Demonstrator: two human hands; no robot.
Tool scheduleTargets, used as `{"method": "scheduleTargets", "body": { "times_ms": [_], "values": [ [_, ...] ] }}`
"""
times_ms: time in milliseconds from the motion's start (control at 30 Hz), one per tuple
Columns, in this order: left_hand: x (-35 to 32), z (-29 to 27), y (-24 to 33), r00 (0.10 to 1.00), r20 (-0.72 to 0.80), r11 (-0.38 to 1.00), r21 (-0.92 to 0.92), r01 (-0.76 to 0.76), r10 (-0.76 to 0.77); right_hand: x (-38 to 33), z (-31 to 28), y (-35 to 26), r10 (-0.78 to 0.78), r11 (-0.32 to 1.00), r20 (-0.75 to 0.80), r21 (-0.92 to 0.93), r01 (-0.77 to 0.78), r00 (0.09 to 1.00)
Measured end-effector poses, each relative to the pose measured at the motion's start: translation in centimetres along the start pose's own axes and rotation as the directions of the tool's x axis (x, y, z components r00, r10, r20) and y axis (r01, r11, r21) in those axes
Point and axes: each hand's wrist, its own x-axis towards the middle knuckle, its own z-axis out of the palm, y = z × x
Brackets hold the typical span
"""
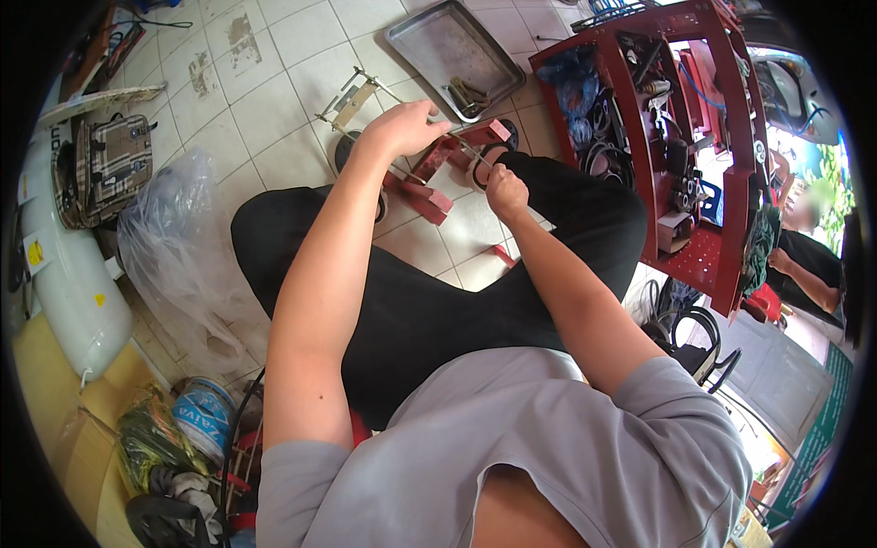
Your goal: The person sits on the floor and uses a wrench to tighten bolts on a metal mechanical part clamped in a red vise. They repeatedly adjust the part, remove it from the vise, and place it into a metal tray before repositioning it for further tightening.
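A light metal frame (352, 106) with thin rods and a beige crossbar lies over a red steel stand (429, 203) on the floor between my legs. My left hand (399, 131) is over the frame, its fingers bent down around the rod side; the fingertips are partly hidden. My right hand (507, 192) is a closed fist, nearer to me and to the right, around the end of a thin metal rod (468, 146). That rod runs from the fist toward the left hand. Beneath the fist my sandalled foot (489, 163) shows beside the stand.
A metal tray (454, 50) with brass-coloured pieces lies ahead on the tiles. To the right stands a red shelf rack (644, 164) full of parts and cables. A plastic bag (178, 247), a plaid bag (114, 169) and a white cylinder (78, 297) are at left. Another person (818, 265) is far right.
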Motion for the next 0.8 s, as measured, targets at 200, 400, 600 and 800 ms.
{"method": "scheduleTargets", "body": {
  "times_ms": [200, 400, 600, 800],
  "values": [
    [-0.3, -0.1, 0.5, 1.0, -0.006, 1.0, 0.006, 0.003, -0.003, 0.9, -1.3, 0.0, -0.056, 0.996, -0.03, -0.065, 0.054, 0.998],
    [-0.3, 0.4, 0.8, 1.0, -0.012, 1.0, 0.015, -0.003, 0.004, 1.1, -3.7, -1.5, -0.026, 0.987, 0.04, -0.157, 0.032, 0.999],
    [-0.1, 0.3, 0.4, 1.0, 0.016, 1.0, -0.002, -0.005, 0.005, 2.7, -5.1, -3.6, -0.064, 0.978, 0.088, -0.195, 0.08, 0.994],
    [0.4, 0.1, -0.9, 1.0, 0.016, 1.0, 0.002, -0.025, 0.025, 2.9, -6.3, -4.8, -0.063, 0.988, 0.099, -0.137, 0.076, 0.993]
  ]
}}
